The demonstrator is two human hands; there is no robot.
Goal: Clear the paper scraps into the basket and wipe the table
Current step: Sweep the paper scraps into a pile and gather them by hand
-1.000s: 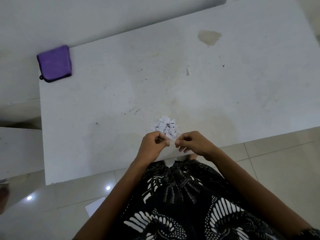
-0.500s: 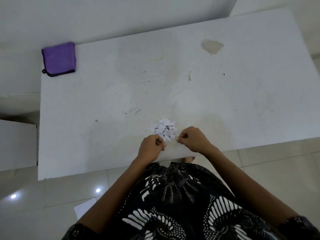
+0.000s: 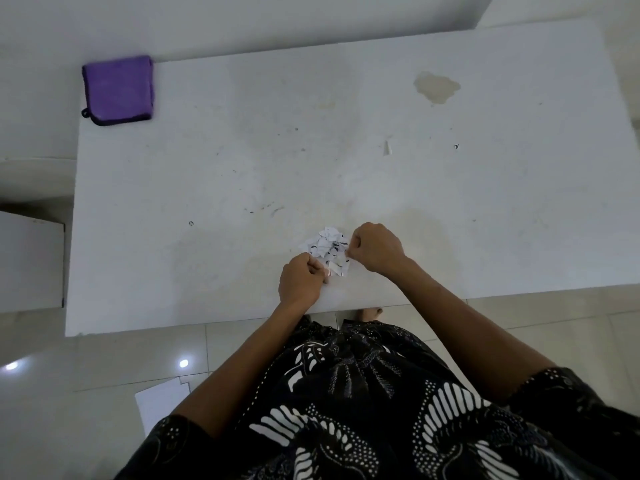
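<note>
2 curled hands, left hand (image 3: 300,285) and right hand (image 3: 375,247), seemingly pinching at the paper scraps (image 3: 325,247).

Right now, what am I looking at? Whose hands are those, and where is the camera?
There is no machine here. The camera sits on a person's head, looking down, so you see their own arms. Their left hand and right hand are curled at a little pile of paper scraps near the front edge of a white table. The fingers seem to pinch bits of paper, though I cannot tell for sure. One more scrap lies farther back, near a brownish stain. A folded purple cloth waits at the far left corner. No basket shows.
</note>
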